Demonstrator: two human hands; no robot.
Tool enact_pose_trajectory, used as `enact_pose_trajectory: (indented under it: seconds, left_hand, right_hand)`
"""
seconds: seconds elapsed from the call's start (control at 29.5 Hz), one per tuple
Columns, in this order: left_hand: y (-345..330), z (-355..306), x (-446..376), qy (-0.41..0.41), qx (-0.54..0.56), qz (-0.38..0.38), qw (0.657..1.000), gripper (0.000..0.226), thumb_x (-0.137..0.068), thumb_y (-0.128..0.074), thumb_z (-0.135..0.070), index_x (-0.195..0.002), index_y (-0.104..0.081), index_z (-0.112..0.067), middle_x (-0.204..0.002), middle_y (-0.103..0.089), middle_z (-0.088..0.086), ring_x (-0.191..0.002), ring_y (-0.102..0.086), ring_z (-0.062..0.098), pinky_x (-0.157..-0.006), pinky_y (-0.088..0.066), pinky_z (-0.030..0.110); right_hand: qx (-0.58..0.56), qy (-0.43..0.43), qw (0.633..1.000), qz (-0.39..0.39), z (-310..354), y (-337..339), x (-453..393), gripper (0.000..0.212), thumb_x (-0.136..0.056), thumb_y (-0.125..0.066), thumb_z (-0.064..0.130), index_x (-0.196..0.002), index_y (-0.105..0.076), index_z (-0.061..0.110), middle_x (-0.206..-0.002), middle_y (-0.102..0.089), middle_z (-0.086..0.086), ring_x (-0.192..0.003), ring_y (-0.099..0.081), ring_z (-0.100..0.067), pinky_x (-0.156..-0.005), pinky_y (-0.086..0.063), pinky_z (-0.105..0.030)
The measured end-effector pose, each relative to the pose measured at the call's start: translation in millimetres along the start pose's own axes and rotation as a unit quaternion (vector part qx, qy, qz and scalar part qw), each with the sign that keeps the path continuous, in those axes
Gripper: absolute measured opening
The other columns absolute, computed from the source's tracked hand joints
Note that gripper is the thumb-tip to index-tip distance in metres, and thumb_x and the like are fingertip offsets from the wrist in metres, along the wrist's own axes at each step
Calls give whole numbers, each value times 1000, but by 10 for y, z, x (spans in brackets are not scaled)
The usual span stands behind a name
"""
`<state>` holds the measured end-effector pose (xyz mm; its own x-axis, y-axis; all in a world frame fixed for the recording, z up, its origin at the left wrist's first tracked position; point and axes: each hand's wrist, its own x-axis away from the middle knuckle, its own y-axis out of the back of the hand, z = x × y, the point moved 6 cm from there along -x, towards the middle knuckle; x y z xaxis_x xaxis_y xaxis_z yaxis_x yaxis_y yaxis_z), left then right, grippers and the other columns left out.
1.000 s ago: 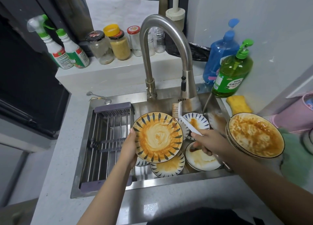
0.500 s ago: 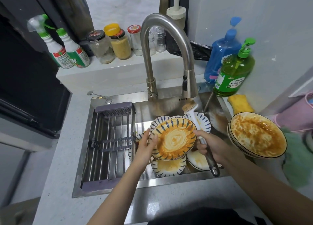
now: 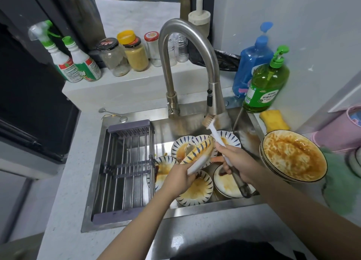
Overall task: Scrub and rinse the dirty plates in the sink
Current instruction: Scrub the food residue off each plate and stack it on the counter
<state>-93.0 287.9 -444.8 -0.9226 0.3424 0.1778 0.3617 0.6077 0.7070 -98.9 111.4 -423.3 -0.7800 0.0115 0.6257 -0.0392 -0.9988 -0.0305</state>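
two spray bottles (image 3: 66, 64), two pump bottles (image 3: 261, 72), one sponge (image 3: 274, 120), one faucet (image 3: 187, 50)

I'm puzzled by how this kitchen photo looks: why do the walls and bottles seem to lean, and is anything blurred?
Head view: the wide-angle lens bends the edges, so the spray bottles and green soap bottle lean outward; the tilted plate in the left hand looks motion-smeared, the brush in the right hand sharper; soft glare streaks the faucet.

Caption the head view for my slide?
Left hand tilts a plate over the sink; right hand holds the brush.
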Motion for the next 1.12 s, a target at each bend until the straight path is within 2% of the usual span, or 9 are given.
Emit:
enact_pose_trajectory:
  seconds: [0.1,0.2,0.27,0.37,0.51,0.65,0.81,0.95,1.12]
  left_hand:
    - [25,228,2,124,154,24,980,33,-82,-71,-14,-112,-60,-4,-95,-63,6,-84,-62,23,-66,-56,30]
    - [40,417,9,204,351,8,914,40,-70,-81,-11,-105,-62,-6,-101,-68,11,-93,-65,28,-80,-56,39]
    - [39,446,-21,209,413,15,886,45,-61,-84,-9,-101,-65,-7,-100,-71,11,-97,-66,29,-85,-55,39]
    - [77,426,-54,199,443,31,874,44,-64,-81,-1,-105,-65,-3,-100,-73,11,-97,-67,27,-81,-54,35]
    - [99,416,-74,196,469,41,860,49,-64,-79,3,-110,-63,0,-102,-72,14,-97,-68,31,-86,-55,44]
    - [143,438,-126,180,435,17,882,46,-65,-79,9,-106,-63,-6,-99,-69,8,-99,-63,24,-94,-50,39]
    - [111,399,-110,181,409,45,893,56,-53,-85,-13,-106,-66,-5,-96,-74,8,-93,-69,27,-80,-56,37]
    - [165,446,-126,170,404,23,898,63,-48,-87,-18,-107,-65,-10,-105,-70,11,-101,-65,27,-88,-53,38]
    - [179,406,-129,164,385,50,907,45,-58,-83,-10,-100,-66,-9,-95,-73,6,-90,-68,26,-80,-55,35]
  right_hand:
    - [249,107,961,-58,134,126,123,40,-100,-43,36,-140,-45,30,-98,-67,3,-44,-47,-9,-42,-35,-18]
    - [522,244,811,-96,294,91,364,43,-101,-38,31,-143,-38,38,-74,-62,7,-52,-47,-6,-45,-30,-18]
    - [616,306,722,-78,273,-50,532,43,-100,-37,32,-143,-36,41,-77,-63,5,-57,-51,-10,-45,-31,-20]
    - [669,341,654,-96,315,-115,556,45,-98,-41,28,-141,-39,41,-71,-57,5,-48,-43,-13,-42,-28,-24]
    - [710,241,648,-133,494,-10,392,49,-98,-38,25,-144,-30,38,-64,-34,7,-48,-36,-12,-44,-30,-23]
    - [712,350,601,-99,438,-346,692,48,-77,-70,27,-123,-61,38,-52,-30,7,-36,-10,-7,-41,-6,-16]
    - [721,250,631,-138,616,-121,492,51,-98,-38,26,-145,-25,37,-65,-31,6,-47,-29,-10,-43,-19,-25]
    - [716,321,615,-82,491,-411,730,54,-98,-37,24,-147,-21,41,-67,-36,6,-45,-32,-10,-41,-22,-23]
    - [724,227,637,-133,677,-94,421,49,-97,-38,24,-143,-27,36,-63,-34,6,-50,-39,-13,-43,-26,-25]
